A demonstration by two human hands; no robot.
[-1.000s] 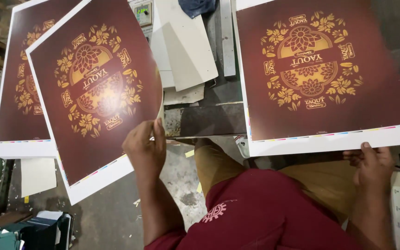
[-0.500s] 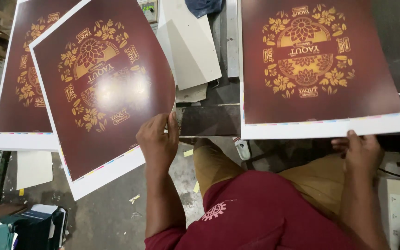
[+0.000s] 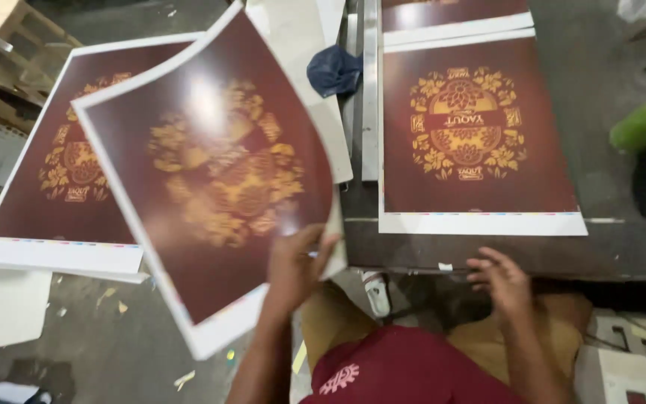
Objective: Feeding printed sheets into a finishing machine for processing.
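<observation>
Left hand (image 3: pixel 293 265) gripping lower right edge of a maroon printed sheet (image 3: pixel 211 179) with gold ornament, sheet raised and curved above the left stack of sheets (image 3: pixel 54 187), right hand (image 3: pixel 499 280) open, fingers spread, empty, just below the right stack of sheets (image 3: pixel 476 135) on the dark table (image 3: pixel 622 247), blue cloth (image 3: pixel 334 71) between stacks.

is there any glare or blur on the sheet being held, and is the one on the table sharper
Head view: a bright white glare patch sits on the upper part of the glossy maroon held sheet, and its gold ornament is smeared by motion blur. Head view: the left hand gripping its edge is soft too. Head view: the sheet on the table is crisper, its ornament clear. Head view: the right hand is slightly blurred.
</observation>
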